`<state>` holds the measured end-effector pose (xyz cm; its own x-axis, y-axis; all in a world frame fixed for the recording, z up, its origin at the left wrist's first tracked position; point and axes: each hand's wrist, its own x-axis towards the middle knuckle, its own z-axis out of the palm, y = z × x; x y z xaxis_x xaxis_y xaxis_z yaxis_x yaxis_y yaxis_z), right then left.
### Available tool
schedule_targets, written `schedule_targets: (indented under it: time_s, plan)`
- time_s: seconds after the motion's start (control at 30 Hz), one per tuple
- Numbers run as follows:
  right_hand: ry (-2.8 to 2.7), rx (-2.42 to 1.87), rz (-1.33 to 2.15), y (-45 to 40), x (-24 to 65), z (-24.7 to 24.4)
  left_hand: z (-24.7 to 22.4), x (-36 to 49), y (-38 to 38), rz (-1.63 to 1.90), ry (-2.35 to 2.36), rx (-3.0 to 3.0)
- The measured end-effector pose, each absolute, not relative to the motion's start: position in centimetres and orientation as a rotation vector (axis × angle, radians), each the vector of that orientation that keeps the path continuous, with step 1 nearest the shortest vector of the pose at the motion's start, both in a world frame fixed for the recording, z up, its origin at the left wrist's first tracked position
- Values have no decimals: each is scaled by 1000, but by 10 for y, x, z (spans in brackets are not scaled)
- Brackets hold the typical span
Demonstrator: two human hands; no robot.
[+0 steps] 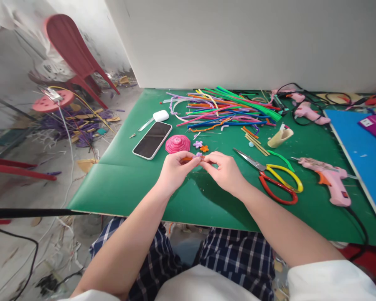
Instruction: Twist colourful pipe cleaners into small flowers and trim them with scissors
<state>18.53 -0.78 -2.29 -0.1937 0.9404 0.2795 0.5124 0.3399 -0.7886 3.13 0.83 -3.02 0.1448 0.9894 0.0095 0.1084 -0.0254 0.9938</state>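
My left hand (175, 168) and my right hand (223, 168) meet over the green table, fingertips pinched close together. Between them is a small purple pipe cleaner piece (199, 154), curled at its top. A bit of orange pipe cleaner (186, 159) shows at my left fingers; I cannot tell whether it is joined to the purple one. Just beyond the hands lie a purple flower (197, 144) and an orange flower (204, 149), both bent from pipe cleaner. A pink ribbed dome-shaped piece (177, 144) sits beyond my left hand.
Scissors (263, 168) with red and yellow handles and a pink glue gun (329, 177) lie to the right. Many pipe cleaners (225, 109) are heaped at the back. A phone (152, 140) and white case (161, 116) lie left. A blue board (357, 154) covers the right side.
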Motion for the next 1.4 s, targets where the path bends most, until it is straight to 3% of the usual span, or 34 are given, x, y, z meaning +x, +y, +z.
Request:
schedule_targets:
  time_s: [0.3,0.77,1.4]
  plan:
    - [-1496,-1256,1173,-2,186,-23,-20,23,13,1029,1218,1447]
    - [-1173,-1224,1328,0,183,-26,-24,24,14,1068,1043,1381]
    - [-1330,-1276,1316,-1,181,-27,-30,35,9,1231,1011,1235]
